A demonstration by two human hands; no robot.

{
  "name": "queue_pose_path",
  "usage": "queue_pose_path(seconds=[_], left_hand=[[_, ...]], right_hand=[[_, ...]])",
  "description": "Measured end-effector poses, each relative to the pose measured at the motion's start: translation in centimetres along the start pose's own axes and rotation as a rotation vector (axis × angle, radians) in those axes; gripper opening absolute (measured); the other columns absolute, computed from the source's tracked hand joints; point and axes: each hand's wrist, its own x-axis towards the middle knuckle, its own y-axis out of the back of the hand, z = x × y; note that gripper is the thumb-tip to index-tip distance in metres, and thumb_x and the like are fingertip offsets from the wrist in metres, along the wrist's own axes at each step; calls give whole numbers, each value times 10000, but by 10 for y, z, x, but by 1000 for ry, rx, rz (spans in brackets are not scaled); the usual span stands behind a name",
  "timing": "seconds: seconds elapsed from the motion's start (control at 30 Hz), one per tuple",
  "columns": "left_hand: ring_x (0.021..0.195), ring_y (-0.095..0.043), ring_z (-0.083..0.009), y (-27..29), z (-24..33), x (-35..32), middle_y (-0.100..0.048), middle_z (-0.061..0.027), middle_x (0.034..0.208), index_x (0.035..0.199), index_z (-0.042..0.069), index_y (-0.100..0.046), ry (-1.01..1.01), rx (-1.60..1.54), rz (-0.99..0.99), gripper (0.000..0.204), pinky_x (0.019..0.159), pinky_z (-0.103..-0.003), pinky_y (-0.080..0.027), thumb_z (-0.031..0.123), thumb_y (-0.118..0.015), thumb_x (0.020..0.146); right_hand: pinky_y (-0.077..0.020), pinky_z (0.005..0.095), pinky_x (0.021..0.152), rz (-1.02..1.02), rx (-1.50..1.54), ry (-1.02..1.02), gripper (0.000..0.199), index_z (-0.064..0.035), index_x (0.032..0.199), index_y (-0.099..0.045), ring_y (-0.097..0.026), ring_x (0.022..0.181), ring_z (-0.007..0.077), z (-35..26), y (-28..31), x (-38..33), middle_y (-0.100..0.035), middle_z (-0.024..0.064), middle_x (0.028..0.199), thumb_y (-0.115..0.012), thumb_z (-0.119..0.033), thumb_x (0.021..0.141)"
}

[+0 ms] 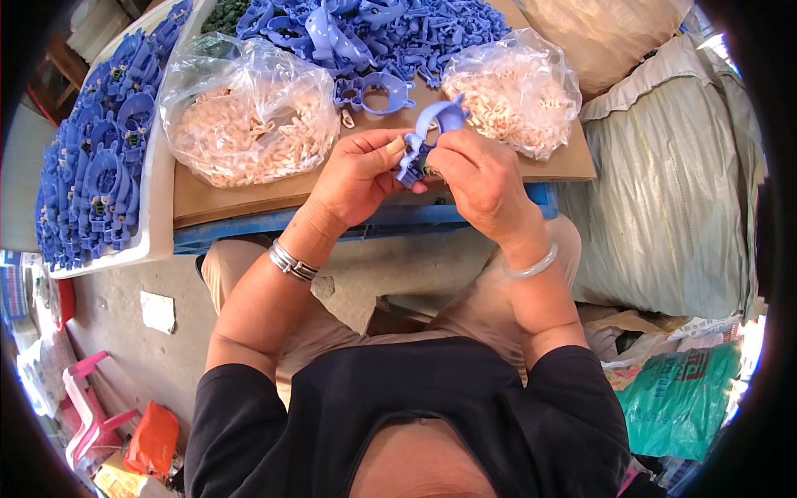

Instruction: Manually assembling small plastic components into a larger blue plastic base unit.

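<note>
Over the near edge of the cardboard-covered table, both my hands hold a blue plastic part [446,115] with a curved, ring-like band. My left hand [355,176] pinches its lower end between thumb and fingers. From the other side, my right hand [486,178] has its fingertips closed against the same part; any small piece between them is hidden. Just beyond lies another blue ring-shaped part [403,93]. Clear plastic bags of small cream-coloured pieces flank my hands, a left bag [249,124] and a right bag [519,100].
A heap of blue plastic parts [340,41] covers the table's far side. More fill a white tray [159,158] at the left. A large pale woven sack [664,183] stands at the right, above a green bag [681,402]. A pink stool [83,407] is at lower left.
</note>
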Motion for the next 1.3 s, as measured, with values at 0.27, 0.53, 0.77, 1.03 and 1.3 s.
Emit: queue_pose_path(seconds=[0.27, 0.53, 0.77, 1.03, 1.3], left_hand=[[669, -618, -230, 3, 5, -1, -601, -149, 816, 925, -74, -548, 151, 127, -46, 252, 541, -306, -535, 155, -449, 898], [727, -620, -319, 4, 1, -1, -590, -199, 891, 1016, -93, -490, 167, -198, -108, 258, 618, -363, -550, 121, -405, 902], [837, -601, -260, 5, 5, -1, -577, -169, 984, 1120, -58, -479, 24, -293, -192, 294, 698, -349, -533, 126, -417, 898], [849, -599, -261, 8, 0, 3, -565, -158, 1024, 1142, -25, -474, 7, -342, -181, 309, 723, -385, -528, 134, -467, 878], [885, -592, -331, 13, 0, 4, -560, -182, 1020, 1125, -24, -458, -20, -428, -178, 365, 736, -412, -528, 205, -533, 851]], right_hand=[[-444, 313, 509, -102, -28, 134, 185, -37, 767, -558, -549, 622, 233, -4, 2, 2, -502, 70, 729, -624, -7, 596], [-461, 303, 544, 144, 99, -11, 204, -11, 824, -585, -558, 647, 247, -5, 3, 4, -547, 108, 784, -615, 61, 635], [-440, 306, 576, 128, 44, 26, 214, -31, 897, -605, -536, 683, 233, -9, 1, 1, -552, 91, 846, -625, -20, 684], [-411, 352, 722, -95, -79, 11, 349, -20, 1000, -590, -515, 835, 258, -17, 3, 7, -532, 93, 975, -611, -160, 682], [-444, 293, 702, 227, 202, -64, 194, 41, 947, -590, -544, 835, 250, -19, 11, 13, -563, 150, 942, -522, -67, 801]])
